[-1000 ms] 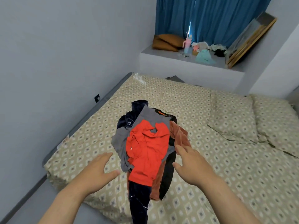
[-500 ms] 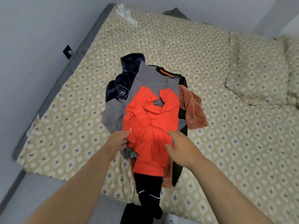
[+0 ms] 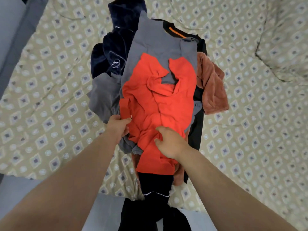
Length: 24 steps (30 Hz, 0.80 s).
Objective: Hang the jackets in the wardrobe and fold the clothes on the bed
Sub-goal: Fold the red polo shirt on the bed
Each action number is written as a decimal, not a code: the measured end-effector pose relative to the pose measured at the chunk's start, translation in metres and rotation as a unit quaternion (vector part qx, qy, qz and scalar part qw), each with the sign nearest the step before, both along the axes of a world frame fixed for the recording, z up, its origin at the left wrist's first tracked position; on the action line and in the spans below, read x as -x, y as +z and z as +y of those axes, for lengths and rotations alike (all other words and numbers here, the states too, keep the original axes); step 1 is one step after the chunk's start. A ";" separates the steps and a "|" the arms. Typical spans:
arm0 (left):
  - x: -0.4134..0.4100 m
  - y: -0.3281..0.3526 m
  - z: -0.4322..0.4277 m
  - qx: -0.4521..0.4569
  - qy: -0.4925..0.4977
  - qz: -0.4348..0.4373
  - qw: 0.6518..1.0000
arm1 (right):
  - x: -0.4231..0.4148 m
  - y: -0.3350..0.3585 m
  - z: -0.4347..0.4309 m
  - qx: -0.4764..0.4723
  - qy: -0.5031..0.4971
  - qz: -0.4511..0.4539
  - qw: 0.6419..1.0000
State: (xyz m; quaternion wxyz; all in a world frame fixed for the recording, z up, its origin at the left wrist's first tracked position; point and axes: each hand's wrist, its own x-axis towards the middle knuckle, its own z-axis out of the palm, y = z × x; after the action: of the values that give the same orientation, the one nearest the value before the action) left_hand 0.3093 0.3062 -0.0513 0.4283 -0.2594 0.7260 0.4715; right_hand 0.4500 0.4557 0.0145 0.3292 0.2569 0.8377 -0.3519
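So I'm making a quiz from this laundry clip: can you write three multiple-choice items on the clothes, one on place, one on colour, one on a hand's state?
1. Where is the rust-brown fleece relative to the orange top?
A. On its right side
B. On its left side
C. Spread over it
2. What colour is the fuzzy garment with pale embroidery?
A. White
B. Navy
C. Green
3. What is the left hand doing?
A. Spread flat, touching nothing
B. Holding a hanger
C. Pinching the orange top's edge
Answers: 1 A, it sticks out past the top's right edge; 2 B, its pile is dark blue; 3 C, the thumb presses over the orange hem.
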 end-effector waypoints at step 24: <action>-0.066 0.391 0.102 -0.376 -0.141 0.202 0.893 | -0.094 0.311 0.076 0.148 -0.355 0.424 0.819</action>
State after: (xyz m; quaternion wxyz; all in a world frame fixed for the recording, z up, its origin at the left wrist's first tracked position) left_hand 0.3752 0.4080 0.3398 0.4003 0.1265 0.5943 0.6859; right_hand 0.5441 0.5321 0.3257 -0.1728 0.3101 0.6828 -0.6386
